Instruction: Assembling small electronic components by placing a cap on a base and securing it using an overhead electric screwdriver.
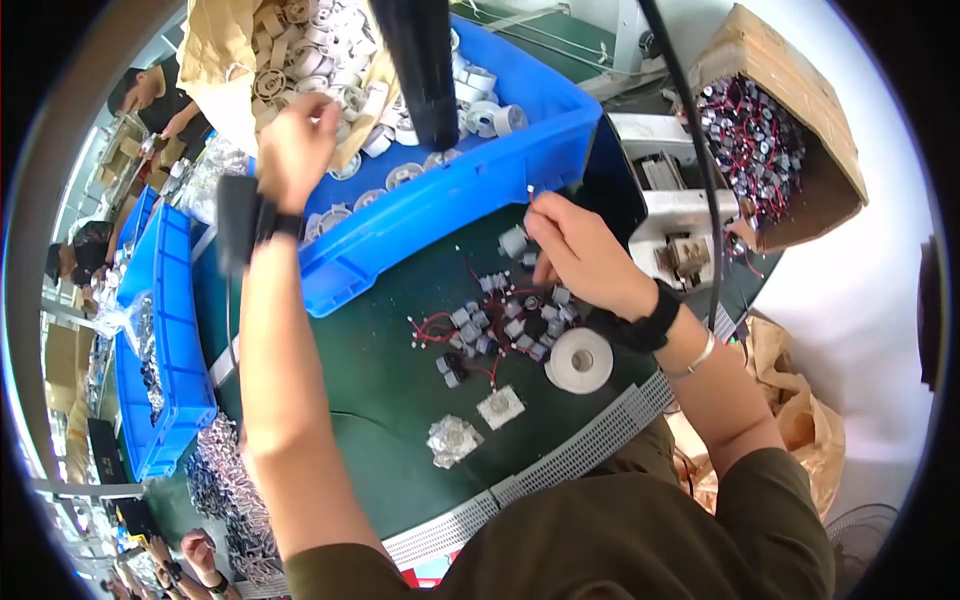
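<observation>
Pinched in the right hand (583, 255) grip is a small grey motor (514, 241), held just in front of the blue bin (520, 165), above the pile of wired motors (500, 325) on the green surface (370, 400). Over the bin, the left hand (295, 150) is curled among white plastic rings (340, 50), apparently for picking; whether anything is grasped cannot be told.

The left hand (296, 150) is raised far forward on a straight arm, fingers curled. The right hand (582, 255) is lower, its fingertips pinched together.
</observation>
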The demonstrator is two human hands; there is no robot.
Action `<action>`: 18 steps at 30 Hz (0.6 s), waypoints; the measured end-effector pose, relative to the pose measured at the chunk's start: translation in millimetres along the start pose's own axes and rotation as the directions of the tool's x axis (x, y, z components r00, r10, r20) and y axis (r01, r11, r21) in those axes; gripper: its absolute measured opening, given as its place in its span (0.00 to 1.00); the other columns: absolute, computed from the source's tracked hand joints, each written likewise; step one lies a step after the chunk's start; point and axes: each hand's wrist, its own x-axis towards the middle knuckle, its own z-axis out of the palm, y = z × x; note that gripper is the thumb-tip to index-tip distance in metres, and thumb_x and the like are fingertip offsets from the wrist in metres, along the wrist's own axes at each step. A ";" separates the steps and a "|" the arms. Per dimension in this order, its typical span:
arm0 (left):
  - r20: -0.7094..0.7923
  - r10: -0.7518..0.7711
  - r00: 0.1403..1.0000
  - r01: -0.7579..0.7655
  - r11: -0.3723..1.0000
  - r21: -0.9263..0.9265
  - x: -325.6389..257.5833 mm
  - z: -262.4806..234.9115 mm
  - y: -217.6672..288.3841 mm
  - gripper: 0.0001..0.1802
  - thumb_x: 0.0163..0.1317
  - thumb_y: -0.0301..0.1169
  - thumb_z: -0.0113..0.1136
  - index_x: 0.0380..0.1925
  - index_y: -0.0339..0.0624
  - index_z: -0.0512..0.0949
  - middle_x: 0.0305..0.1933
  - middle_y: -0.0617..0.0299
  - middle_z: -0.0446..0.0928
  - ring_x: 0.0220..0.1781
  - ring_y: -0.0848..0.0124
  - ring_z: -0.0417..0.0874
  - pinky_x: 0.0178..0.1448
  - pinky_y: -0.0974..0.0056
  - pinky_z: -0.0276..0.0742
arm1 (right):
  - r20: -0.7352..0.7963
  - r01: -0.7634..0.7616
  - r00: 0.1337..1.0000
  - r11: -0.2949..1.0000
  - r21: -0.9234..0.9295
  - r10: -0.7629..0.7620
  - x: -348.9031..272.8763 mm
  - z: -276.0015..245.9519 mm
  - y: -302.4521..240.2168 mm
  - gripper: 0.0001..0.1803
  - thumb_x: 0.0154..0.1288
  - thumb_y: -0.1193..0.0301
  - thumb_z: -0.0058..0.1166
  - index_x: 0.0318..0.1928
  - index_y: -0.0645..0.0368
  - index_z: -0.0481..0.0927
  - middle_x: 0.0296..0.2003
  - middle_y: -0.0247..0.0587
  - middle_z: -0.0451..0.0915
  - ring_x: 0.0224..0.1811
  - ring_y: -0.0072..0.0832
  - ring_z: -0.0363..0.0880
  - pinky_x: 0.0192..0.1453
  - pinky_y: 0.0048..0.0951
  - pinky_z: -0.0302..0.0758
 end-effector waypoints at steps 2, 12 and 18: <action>0.132 0.142 0.981 -0.184 0.898 0.401 36.4 20.6 -32.6 0.21 0.55 0.44 0.59 0.44 0.42 0.80 0.37 0.51 0.83 0.35 0.52 0.84 0.40 0.57 0.78 | 0.089 -0.103 0.993 0.954 0.280 0.082 -1.0 3.2 -5.6 0.10 0.74 0.67 0.38 0.37 0.59 0.64 0.29 0.38 0.76 0.22 0.25 0.80 0.23 0.20 0.73; 0.069 0.100 0.993 -0.121 0.831 0.542 41.8 38.3 -56.3 0.35 0.46 0.48 0.64 0.52 0.39 0.74 0.52 0.42 0.75 0.56 0.53 0.75 0.59 0.54 0.71 | 0.154 -0.167 0.985 0.671 0.722 0.079 -38.4 -5.9 -12.9 0.07 0.70 0.74 0.43 0.43 0.63 0.73 0.44 0.46 0.77 0.39 0.30 0.77 0.46 0.31 0.76; -0.127 0.038 0.991 -0.064 0.976 -0.206 -70.0 -48.0 48.4 0.30 0.42 0.37 0.69 0.46 0.33 0.75 0.45 0.43 0.76 0.46 0.53 0.80 0.55 0.59 0.74 | -0.013 -0.095 0.991 0.761 0.642 0.135 -96.5 -19.6 -7.4 0.07 0.69 0.75 0.43 0.39 0.62 0.74 0.41 0.45 0.76 0.38 0.29 0.75 0.42 0.29 0.75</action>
